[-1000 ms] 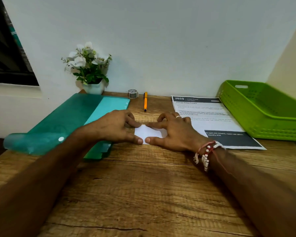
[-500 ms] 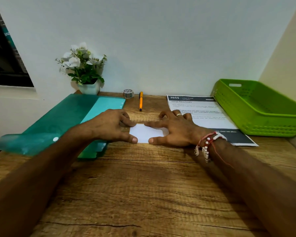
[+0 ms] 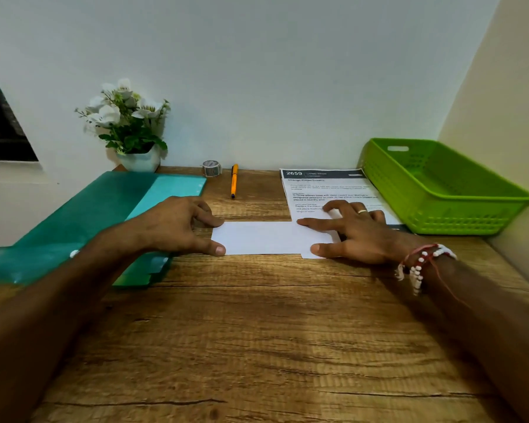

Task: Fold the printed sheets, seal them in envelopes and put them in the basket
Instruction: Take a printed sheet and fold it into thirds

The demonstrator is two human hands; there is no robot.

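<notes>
From the head view, we are pressing a folded white sheet (image 3: 269, 238) flat on the wooden desk (image 3: 257, 331): our left hand (image 3: 177, 224) and right hand (image 3: 351, 233) are pinning its ends, fingers spread, gripping nothing. We judge the crease is being set; next comes an envelope, none visible, while the green basket (image 3: 440, 190) is waiting at right.
</notes>
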